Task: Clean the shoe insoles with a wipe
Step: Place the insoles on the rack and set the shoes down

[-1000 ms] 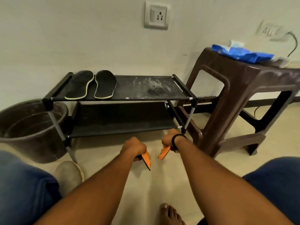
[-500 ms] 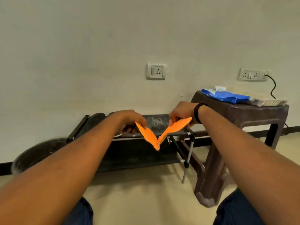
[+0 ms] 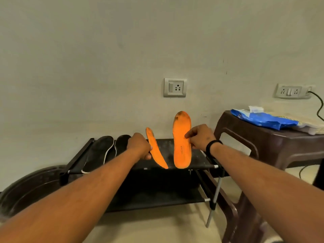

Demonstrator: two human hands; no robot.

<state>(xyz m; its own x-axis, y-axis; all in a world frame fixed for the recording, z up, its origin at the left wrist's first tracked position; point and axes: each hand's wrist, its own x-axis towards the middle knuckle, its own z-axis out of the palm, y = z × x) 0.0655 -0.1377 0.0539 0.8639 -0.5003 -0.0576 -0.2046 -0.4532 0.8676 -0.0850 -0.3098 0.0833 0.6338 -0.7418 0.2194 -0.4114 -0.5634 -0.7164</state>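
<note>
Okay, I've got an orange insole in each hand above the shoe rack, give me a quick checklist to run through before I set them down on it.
1. Left hand grips the narrow, edge-on orange foam insole: ok.
2. Right hand pinches the broad, face-on orange foam insole: ok.
3. Free space on the top shelf of the black metal-framed shoe rack, to the right of the two black insoles: ok.
4. That shelf is clean: not ok, pale dusty marks show on it.
5. Orange insoles are clean: not ok, a dark smudge shows at the broad one's top end.
6. Blue plastic wipe packet on the brown plastic stool is within reach: cannot tell.
</note>
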